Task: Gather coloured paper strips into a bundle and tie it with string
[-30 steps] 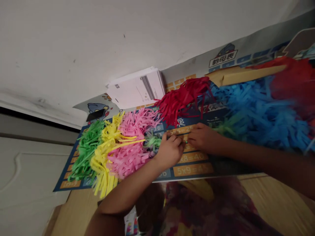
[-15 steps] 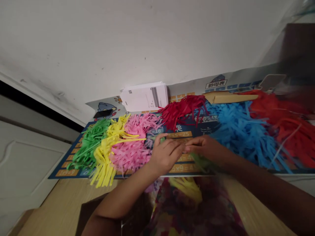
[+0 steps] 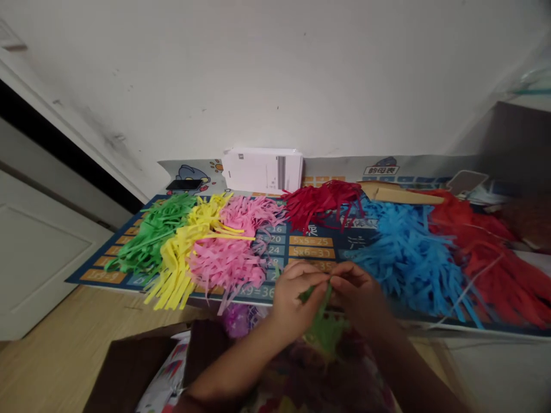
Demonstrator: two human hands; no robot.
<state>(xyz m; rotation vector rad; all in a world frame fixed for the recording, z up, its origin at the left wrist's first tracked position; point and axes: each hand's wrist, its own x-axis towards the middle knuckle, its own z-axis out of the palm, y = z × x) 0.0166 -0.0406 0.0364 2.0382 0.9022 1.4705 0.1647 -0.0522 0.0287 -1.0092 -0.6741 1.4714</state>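
Note:
My left hand (image 3: 299,298) and my right hand (image 3: 359,292) meet at the front edge of the table, fingertips pinched together. Between them hangs a green tissue-paper tassel (image 3: 325,330), its fringe dangling below and blurred. A bit of green also pokes out of my left fist. Left of my hands lie pink tassels (image 3: 228,267), yellow tassels (image 3: 176,267) and green tassels (image 3: 150,232) in heaps. Dark red tassels (image 3: 321,203) rest behind them, and a blue heap (image 3: 408,258) spreads to the right beside bright red tassels (image 3: 495,258).
A blue printed mat (image 3: 92,275) covers the table against the wall. At the back are a white box (image 3: 262,169), a black phone (image 3: 186,184) and a tan cardboard piece (image 3: 396,194). Below the table edge stands an open brown box (image 3: 129,367) with packets inside.
Both hands have drawn closer to me, down to the table's front edge. The green tassel now hangs between them instead of beneath my right hand. The view has shifted slightly.

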